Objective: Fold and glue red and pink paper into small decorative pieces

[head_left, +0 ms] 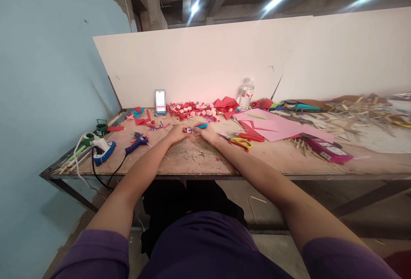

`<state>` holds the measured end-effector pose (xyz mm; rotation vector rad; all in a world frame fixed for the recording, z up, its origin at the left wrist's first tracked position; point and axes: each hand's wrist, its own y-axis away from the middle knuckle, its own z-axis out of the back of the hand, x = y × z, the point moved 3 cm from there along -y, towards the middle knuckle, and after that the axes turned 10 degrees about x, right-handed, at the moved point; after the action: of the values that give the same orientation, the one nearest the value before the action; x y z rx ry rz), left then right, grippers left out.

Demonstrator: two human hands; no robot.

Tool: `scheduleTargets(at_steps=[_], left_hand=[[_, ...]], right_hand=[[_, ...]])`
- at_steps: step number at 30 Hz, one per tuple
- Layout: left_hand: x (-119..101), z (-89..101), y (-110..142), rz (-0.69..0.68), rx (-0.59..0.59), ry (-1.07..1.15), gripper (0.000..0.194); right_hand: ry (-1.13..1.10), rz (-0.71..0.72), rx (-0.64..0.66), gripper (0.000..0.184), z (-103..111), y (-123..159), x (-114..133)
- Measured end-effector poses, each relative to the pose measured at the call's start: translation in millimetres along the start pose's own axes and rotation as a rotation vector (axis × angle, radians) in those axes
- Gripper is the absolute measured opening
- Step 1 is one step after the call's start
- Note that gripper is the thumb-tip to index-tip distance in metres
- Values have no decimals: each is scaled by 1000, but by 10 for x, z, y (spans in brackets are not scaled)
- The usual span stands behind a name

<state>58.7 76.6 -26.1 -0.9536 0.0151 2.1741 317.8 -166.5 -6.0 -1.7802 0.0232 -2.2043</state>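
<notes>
My left hand (177,133) and my right hand (204,132) rest close together on the wooden table (199,161). My right hand is closed round a blue cutter or pen (199,127) that points left. My left hand pinches a small red-and-pink paper piece (188,130) at the blue tool's tip. Behind the hands lies a pile of small red and pink paper cubes (192,109).
A blue glue gun (137,142) and a white power strip (99,145) lie left. Yellow-handled scissors (241,142), a red comb-like tool (251,136), pink paper sheets (279,127) and a purple box (329,150) lie right. A phone (159,102), a water bottle (245,94) and wood sticks (356,114) stand behind.
</notes>
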Motion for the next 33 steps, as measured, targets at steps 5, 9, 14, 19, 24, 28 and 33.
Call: scheduleTargets(at_steps=[5,9,14,19,24,28,33], left_hand=[[-29,8,15,-1,11,-2,29],[-8,-3,11,-7,12,-1,29],[16,-5,4,-13,8,-2,31],[4,1,13,-8,8,-6,32],[-2,3,12,-13,9,-9,31],[6,5,-2,-17,7,-15,30],[22,-2,-15,-31,18,-15,30]], right_hand=[[-17,-7,-18,33,49,-11,-29],[-39,-11,22,32,47,8,-57],[-64,-40,93,31,25,25,-79],[-14,-17,-46,27,-172,-547,-85],[5,-23,-28,30,-512,-1475,-84],[22,-61,10,31,-615,-1886,-153],[15,-69,33,33,-592,-1989,-270]])
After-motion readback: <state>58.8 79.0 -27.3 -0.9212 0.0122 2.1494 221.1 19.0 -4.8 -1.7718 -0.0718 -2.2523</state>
